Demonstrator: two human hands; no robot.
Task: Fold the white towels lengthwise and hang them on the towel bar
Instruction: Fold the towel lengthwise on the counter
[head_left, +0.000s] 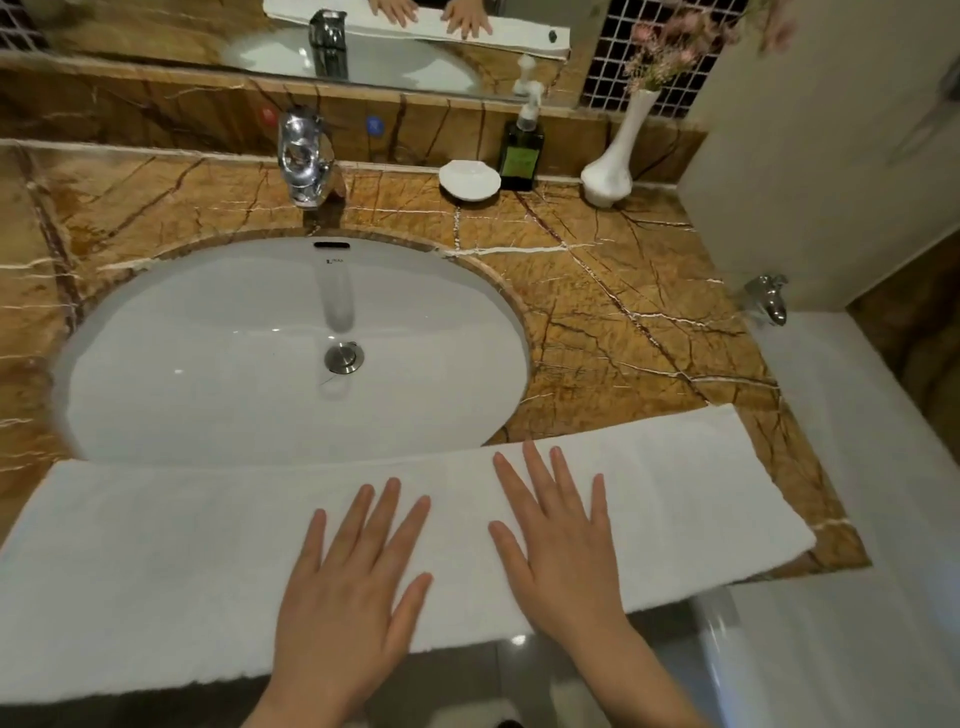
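Long white terry towel (208, 561), folded into a strip, lay across the lower frame on the brown marble tabletop (623, 312). I had left hand (343, 587) and right hand (561, 545) flat, fingers spread, pressing it. Judged soft, limp, light; best pinched at both ends.
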